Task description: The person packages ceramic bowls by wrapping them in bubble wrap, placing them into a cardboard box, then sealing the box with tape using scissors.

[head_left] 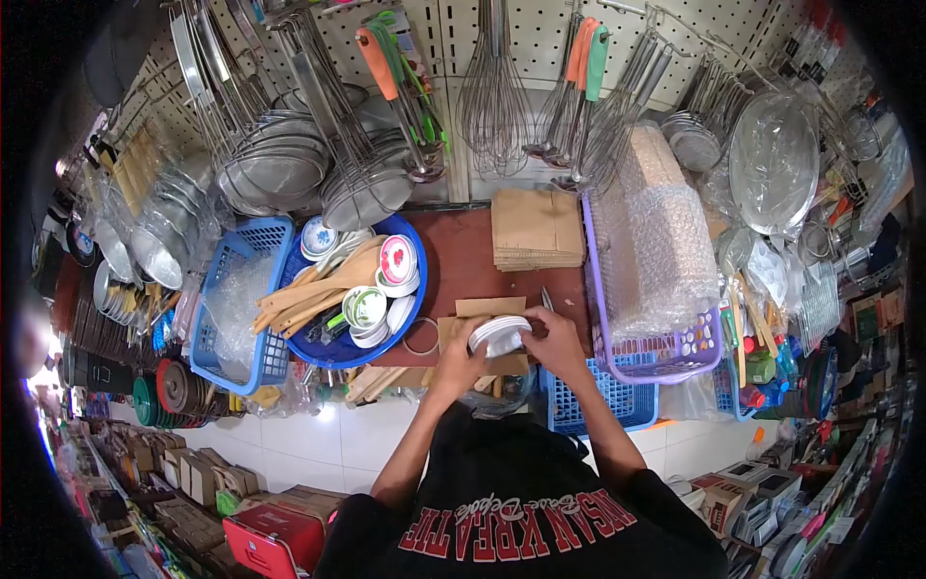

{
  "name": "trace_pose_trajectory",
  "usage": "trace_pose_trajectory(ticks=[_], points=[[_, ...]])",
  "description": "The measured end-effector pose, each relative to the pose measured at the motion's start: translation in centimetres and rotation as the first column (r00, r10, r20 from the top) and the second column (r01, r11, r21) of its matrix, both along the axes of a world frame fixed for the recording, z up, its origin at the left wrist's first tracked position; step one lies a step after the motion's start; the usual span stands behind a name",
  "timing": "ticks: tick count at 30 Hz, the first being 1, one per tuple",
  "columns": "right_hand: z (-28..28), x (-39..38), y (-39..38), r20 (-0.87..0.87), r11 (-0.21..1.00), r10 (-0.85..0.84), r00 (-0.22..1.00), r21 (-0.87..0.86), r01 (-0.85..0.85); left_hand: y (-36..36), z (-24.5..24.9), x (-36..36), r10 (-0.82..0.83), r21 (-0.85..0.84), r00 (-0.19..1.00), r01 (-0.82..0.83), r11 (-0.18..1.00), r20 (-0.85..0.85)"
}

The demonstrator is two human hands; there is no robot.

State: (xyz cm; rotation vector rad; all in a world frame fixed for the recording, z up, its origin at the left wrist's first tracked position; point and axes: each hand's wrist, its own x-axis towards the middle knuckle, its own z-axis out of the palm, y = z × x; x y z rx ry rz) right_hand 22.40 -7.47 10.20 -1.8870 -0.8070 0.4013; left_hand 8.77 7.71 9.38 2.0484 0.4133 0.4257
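My left hand (460, 359) is closed around the left side of a short stack of small white dishes (499, 335). On the stack's right side, the fingers of my right hand (557, 344) grip its edge. The stack is tilted over an unfolded piece of brown cardboard (490, 307) at the table's front edge. A thin pointed object (547, 298) lies just beyond my right hand. To the left of my left hand is a thin pale ring (421, 337) on the reddish-brown table (458, 253).
A blue basin (419, 301) at left holds wooden spatulas (323, 287) and patterned small dishes (365, 308). Flat cardboard pieces (536, 229) are piled at the back. A purple basket (666, 369) holds bubble-wrapped goods (661, 232). Whisks (494, 106) and strainers (274, 166) hang overhead.
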Motion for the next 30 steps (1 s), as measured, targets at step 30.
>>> trace_pose_trajectory(ticks=[30], points=[[-8.6, 1.9, 3.0, 0.419, 0.838, 0.287, 0.861, -0.545, -0.014, 3.4, -7.3, 3.5, -0.027, 0.53, 0.993, 0.084, 0.844, -0.115]])
